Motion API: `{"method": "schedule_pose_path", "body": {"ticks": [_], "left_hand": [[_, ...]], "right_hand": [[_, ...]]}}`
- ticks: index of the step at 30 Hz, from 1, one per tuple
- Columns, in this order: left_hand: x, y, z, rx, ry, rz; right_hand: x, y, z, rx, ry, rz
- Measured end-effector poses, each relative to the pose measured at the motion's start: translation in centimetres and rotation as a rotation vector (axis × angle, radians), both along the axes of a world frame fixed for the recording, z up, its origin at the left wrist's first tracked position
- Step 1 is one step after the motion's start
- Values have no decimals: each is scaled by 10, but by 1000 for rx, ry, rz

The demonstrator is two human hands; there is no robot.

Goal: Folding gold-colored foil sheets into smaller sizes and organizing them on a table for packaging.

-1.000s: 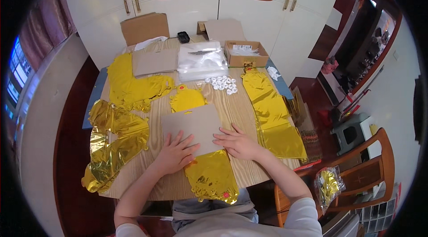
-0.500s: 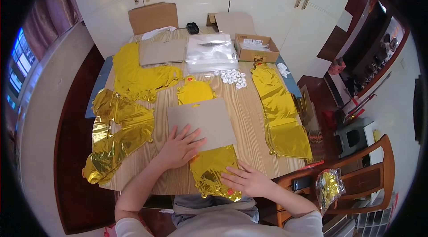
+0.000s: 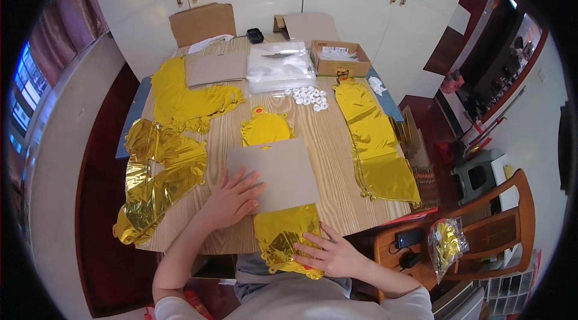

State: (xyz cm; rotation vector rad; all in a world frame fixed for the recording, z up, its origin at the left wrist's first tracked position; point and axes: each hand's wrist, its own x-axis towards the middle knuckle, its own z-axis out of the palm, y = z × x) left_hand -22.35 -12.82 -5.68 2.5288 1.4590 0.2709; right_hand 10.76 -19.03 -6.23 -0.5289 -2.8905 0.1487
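Note:
My left hand (image 3: 232,201) lies flat with fingers spread on the left part of a grey-brown cardboard sheet (image 3: 280,172), which has a small slot near its far edge. Beneath the sheet runs a gold foil balloon (image 3: 286,220), uninflated. Its far end, with a red spot, shows beyond the cardboard, and the near end hangs over the table's front edge. On that near end rests my right hand (image 3: 334,254), fingers stretched out and apart over the foil. The balloon's middle is hidden by the cardboard.
Flat gold foil balloons lie at left (image 3: 162,169) and right (image 3: 379,151). Farther back are stacked cardboard sheets (image 3: 217,70), clear plastic bags (image 3: 280,73), white rings (image 3: 310,97) and an open carton (image 3: 358,68). A wooden chair (image 3: 506,223) at right holds a bagged gold item (image 3: 447,242).
The cardboard and the gold foil balloon have shifted slightly toward me on the table. Both hands have come nearer with them, and my left hand lies closer to the sheet's left edge.

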Motion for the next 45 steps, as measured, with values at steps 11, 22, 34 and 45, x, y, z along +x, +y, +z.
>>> {"method": "schedule_pose_path", "body": {"ticks": [11,22,34,45], "left_hand": [[-4,-22,-10,-6,11,-7],[1,-10,-14,27,10,-24],[4,-13,-13,116,10,-32],[12,-40,3,121,49,-189]], "right_hand": [[15,-3,2,-90,-77,83],[11,68,18,-160,-110,-103],[10,70,10,-156,-68,-135],[8,69,8,-168,-51,-153]]}}
